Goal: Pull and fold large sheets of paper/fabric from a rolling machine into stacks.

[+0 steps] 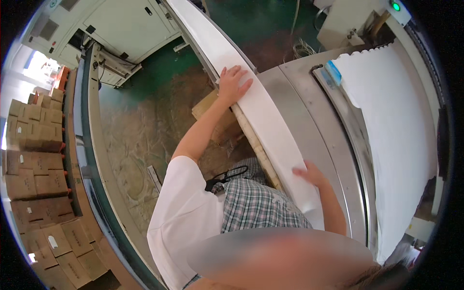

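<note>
One long white strip [270, 116] lay along the left edge of the metal bench [285, 92]. The left hand [233, 86] rested on it near the bench's far left corner, its thumb and fingers spread. The right hand [313, 175] touched the strip's right side, nearer the body; whether it pinched, I could not tell. A white sheet [396, 130] lay beyond the bench's right edge.

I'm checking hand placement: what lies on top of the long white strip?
The left hand lies on the long white strip; the right hand overlaps its right edge. Anything beneath them is hidden.
</note>
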